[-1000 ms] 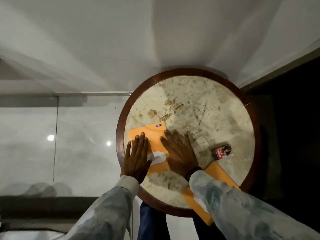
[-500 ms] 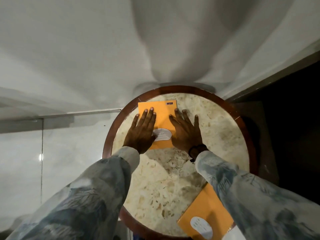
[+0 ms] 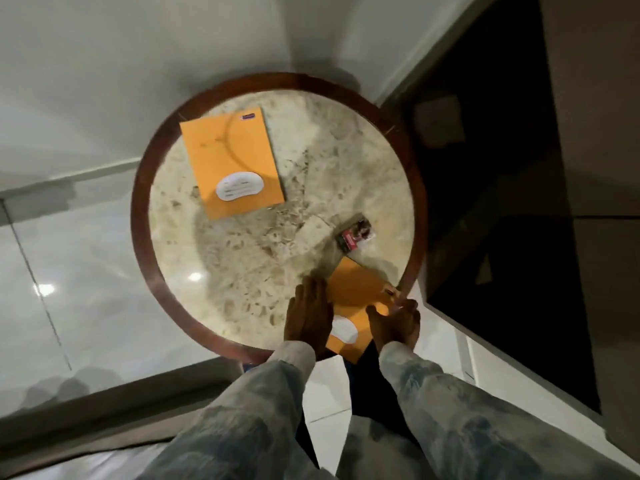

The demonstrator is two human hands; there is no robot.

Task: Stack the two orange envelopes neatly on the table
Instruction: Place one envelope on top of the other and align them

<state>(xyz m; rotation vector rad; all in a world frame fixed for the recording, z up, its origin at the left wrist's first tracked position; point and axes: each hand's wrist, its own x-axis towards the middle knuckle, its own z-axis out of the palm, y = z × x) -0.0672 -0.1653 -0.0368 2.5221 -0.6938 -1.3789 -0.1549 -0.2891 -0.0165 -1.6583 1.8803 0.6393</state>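
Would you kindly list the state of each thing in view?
Far envelope: flat on the table, untouched.
Near envelope: overhanging the table's near edge, under both hands.
Left hand: flat on it.
Right hand: at its right edge.
Small packet: lying untouched.

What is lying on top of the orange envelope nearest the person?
Both hands: the left hand and right hand rest on the near envelope, partly covering its white label.

One orange envelope [image 3: 231,164] lies flat at the table's far left; the other [image 3: 356,299] overhangs its near edge.
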